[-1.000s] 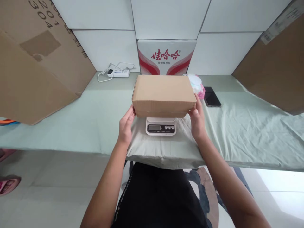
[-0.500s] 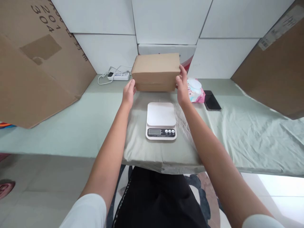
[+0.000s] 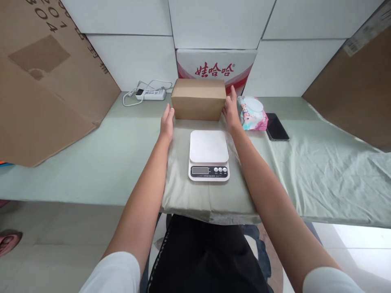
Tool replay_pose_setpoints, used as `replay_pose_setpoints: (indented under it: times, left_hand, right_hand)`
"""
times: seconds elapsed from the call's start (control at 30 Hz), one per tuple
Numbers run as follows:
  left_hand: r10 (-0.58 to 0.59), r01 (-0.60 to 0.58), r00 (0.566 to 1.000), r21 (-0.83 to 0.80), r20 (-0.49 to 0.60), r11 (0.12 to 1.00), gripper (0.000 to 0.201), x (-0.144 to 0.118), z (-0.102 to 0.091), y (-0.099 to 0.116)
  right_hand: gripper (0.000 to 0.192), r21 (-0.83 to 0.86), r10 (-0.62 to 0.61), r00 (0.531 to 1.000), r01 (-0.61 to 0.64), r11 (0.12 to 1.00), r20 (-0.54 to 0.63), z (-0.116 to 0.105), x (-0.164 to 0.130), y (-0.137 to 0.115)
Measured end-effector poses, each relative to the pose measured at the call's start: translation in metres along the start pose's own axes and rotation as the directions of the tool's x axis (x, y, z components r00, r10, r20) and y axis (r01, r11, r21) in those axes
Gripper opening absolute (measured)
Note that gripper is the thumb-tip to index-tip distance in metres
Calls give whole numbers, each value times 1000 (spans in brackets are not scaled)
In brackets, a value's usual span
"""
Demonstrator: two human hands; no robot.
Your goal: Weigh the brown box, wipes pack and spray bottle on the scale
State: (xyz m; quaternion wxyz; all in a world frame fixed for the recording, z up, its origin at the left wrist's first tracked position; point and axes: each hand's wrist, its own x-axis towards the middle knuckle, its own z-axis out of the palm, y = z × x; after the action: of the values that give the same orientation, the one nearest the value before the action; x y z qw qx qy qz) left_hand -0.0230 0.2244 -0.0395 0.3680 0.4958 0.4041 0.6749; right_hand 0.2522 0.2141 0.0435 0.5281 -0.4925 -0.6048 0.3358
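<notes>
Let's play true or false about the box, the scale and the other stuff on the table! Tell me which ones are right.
1. The brown box sits on the scale. False: it rests on the table behind the scale, whose plate is bare.
2. The left hand and right hand are at either end of the box. True.
3. A dark phone lies to the right of the pink wipes pack. True.
4. The white power strip is right of the box. False: it is to its left, near the wall.
5. The scale's buttons face the person. True.
</notes>
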Motion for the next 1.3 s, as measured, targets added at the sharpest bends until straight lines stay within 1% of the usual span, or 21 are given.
replay_pose_setpoints:
  times: [0.07, 0.13, 0.17, 0.23, 0.3, 0.33, 0.37, 0.43, 0.53, 0.67, 0.83, 0.9, 0.97, 1.0, 1.07, 1.1, 1.17, 1.2, 1.23, 1.27, 1.3]
  left_hand:
    - [-62, 63, 998, 22, -31, 998, 86, -4, -4, 3]
    - [-67, 69, 995, 27, -67, 997, 88, -8, -6, 11]
    - [-58, 60, 995, 25, -81, 998, 89, -11, -5, 15]
    - [-41, 44, 994, 24, -96, 999, 87, -15, -3, 23]
    - [-29, 31, 995, 24, -91, 999, 85, -19, -1, 31]
    - [-24, 26, 996, 22, -85, 999, 84, -20, 1, 33]
    - [-21, 23, 997, 20, -77, 1000, 83, -21, 2, 35]
    - [-17, 18, 998, 12, -65, 1000, 82, -23, 3, 37]
    - [-11, 12, 999, 4, -52, 1000, 79, -24, 3, 38]
    - [-2, 2, 999, 4, -47, 1000, 77, -24, 3, 41]
    - [17, -16, 999, 18, -32, 1000, 82, -25, 4, 48]
    - [22, -22, 999, 17, -25, 1000, 82, -25, 4, 49]
    - [21, -21, 1000, 14, -19, 1000, 81, -25, 4, 49]
    - [19, -19, 1000, 12, -16, 1000, 80, -25, 4, 49]
    - [17, -16, 1000, 7, -15, 1000, 79, -25, 4, 47]
    - [16, -16, 1000, 4, -16, 1000, 78, -24, 4, 46]
    - [14, -14, 1000, -1, -21, 1000, 76, -24, 5, 41]
    - [10, -10, 1000, -3, -26, 1000, 75, -23, 5, 39]
    - [3, -3, 999, -3, -31, 1000, 74, -22, 6, 35]
    - [-4, 4, 999, -3, -38, 1000, 74, -22, 7, 32]
    - [-12, 12, 999, -1, -45, 1000, 74, -21, 7, 29]
  right_hand:
    - [72, -94, -62, 996, 56, 994, -69, -16, 6, -13]
    - [58, -240, -125, 981, 87, 967, -148, -38, 7, -27]
    - [53, -326, -143, 974, 80, 942, -176, -49, 6, -33]
    - [55, -510, -118, 969, -10, 860, -218, -68, 1, -40]
    - [72, -657, -17, 964, -167, 735, -264, -81, -5, -39]
    - [82, -697, 49, 957, -243, 675, -286, -84, -7, -37]
    - [90, -718, 115, 947, -303, 627, -299, -85, -8, -33]
    - [101, -731, 222, 923, -384, 564, -314, -85, -8, -26]
    - [107, -727, 303, 896, -442, 526, -326, -80, -3, -19]
    - [96, -689, 301, 889, -458, 562, -345, -76, 1, -20]
    - [86, -747, 353, 878, -465, 476, -322, -76, 0, -28]
    - [82, -746, 349, 880, -463, 479, -322, -80, 1, -29]
    - [80, -723, 346, 882, -464, 512, -322, -87, 3, -28]
    - [78, -696, 349, 881, -468, 545, -319, -91, 4, -28]
    - [70, -586, 395, 869, -494, 643, -299, -103, 5, -27]
    - [64, -490, 443, 851, -524, 697, -280, -110, 4, -27]
    - [50, -229, 550, 812, -583, 779, -195, -120, -2, -29]
    - [45, -94, 580, 804, -592, 800, -129, -124, -7, -31]
    - [42, 21, 582, 811, -582, 813, -61, -127, -14, -34]
    - [42, 103, 560, 828, -558, 824, 5, -128, -21, -38]
    - [42, 148, 522, 851, -525, 838, 60, -127, -29, -43]
